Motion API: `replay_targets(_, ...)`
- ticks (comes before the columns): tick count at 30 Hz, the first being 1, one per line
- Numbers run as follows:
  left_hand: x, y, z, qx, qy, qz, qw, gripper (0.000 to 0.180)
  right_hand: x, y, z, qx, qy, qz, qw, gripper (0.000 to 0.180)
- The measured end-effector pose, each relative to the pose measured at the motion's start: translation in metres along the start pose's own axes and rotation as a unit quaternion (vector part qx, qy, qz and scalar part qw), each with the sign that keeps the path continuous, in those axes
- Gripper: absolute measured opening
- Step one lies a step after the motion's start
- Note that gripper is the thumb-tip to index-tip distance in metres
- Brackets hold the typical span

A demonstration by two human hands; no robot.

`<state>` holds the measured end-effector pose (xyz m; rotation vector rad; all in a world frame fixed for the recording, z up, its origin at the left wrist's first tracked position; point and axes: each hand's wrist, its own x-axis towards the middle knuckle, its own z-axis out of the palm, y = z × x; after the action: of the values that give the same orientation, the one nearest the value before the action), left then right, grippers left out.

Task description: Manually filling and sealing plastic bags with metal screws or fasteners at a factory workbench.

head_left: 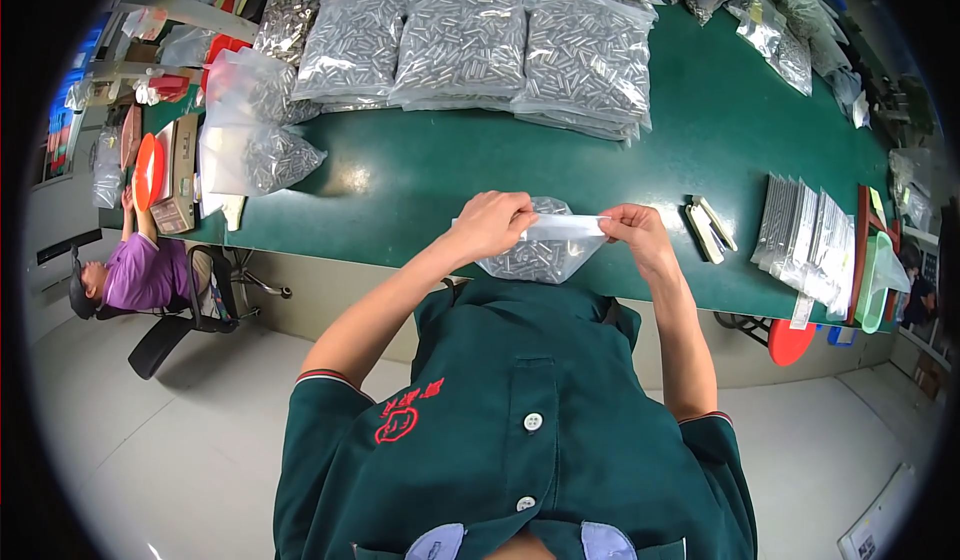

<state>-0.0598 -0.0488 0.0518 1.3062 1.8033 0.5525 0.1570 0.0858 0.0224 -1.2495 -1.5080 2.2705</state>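
A clear plastic bag (540,260) partly filled with small silvery metal cylinders rests at the near edge of the green table, close against my body. Its top is drawn into a flat, whitish band stretched between my hands. My left hand (492,222) grips one end of that band, fingers curled and pressed together. At the other end, my right hand (640,236) pinches the plastic between thumb and fingers. To the right of my right hand lies a cream-coloured stapler (708,228).
Stacked bags of metal cylinders (460,45) fill the far middle of the green table (420,160). A smaller bag (282,158) stands left. Flat packets (800,235) stand in a row at right, by a green tray (876,285). Another person (150,272) sits at left.
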Motion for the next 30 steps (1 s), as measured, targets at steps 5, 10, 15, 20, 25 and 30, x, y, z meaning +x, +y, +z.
replay_targets(5,-0.001,-0.023,0.016,0.047,0.118,0.143,0.982,0.014,0.024,0.04,0.001,0.11,-0.016,0.081,0.99,0.011)
replay_targets(10,0.005,-0.021,0.011,0.013,0.117,0.127,0.985,0.016,0.027,0.038,0.002,0.128,-0.016,0.046,0.991,0.01)
replay_targets(15,0.017,0.008,0.012,0.082,0.01,0.122,0.989,0.024,0.01,0.01,0.0,0.076,-0.022,-0.054,0.995,0.009)
replay_targets(20,0.029,0.007,0.021,0.006,0.007,0.092,0.996,0.025,0.003,0.004,-0.001,0.031,-0.007,-0.055,0.998,0.014)
replay_targets(25,0.025,-0.007,0.029,0.009,0.091,0.161,0.983,0.025,-0.004,0.004,-0.056,-0.336,0.223,-0.174,0.898,0.041)
replay_targets(30,0.025,-0.005,0.027,0.016,0.048,0.125,0.991,0.02,-0.021,0.057,-0.124,-0.618,0.406,-0.236,0.63,0.077)
